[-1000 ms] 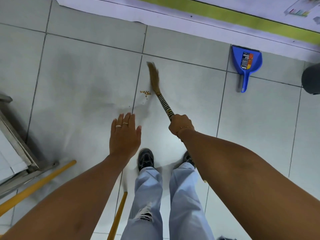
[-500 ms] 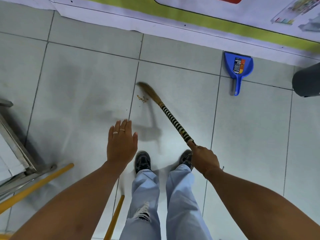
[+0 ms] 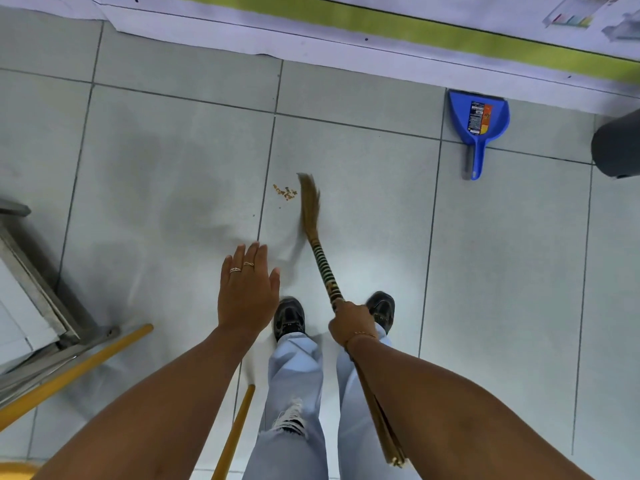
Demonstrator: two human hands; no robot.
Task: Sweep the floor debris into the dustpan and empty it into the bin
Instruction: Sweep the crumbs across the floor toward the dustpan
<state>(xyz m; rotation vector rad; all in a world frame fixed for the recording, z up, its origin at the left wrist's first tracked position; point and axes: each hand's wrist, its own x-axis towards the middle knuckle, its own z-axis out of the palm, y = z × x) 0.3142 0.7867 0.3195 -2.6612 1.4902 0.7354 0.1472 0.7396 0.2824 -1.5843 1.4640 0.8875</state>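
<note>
My right hand [image 3: 351, 322] grips the striped handle of a straw broom [image 3: 320, 254]. Its brown bristle tip [image 3: 309, 199] rests on the grey tile just right of a small heap of brown crumbs [image 3: 285, 192]. My left hand [image 3: 246, 289] hovers flat above the floor, fingers apart, holding nothing. A blue dustpan [image 3: 479, 121] lies on the floor at the far right beside the wall, handle pointing toward me. A dark round bin [image 3: 618, 147] shows partly at the right edge.
A metal-framed piece of furniture [image 3: 31, 292] stands at the left. Two yellow sticks [image 3: 79, 370] [image 3: 233, 433] lie on the floor near my feet [image 3: 289, 318]. A white and green printed sheet [image 3: 346, 26] runs along the far wall.
The broom tip swung from left of the crumbs to their right side. My right hand moved left and nearer my feet. The left hand stayed hovering.
</note>
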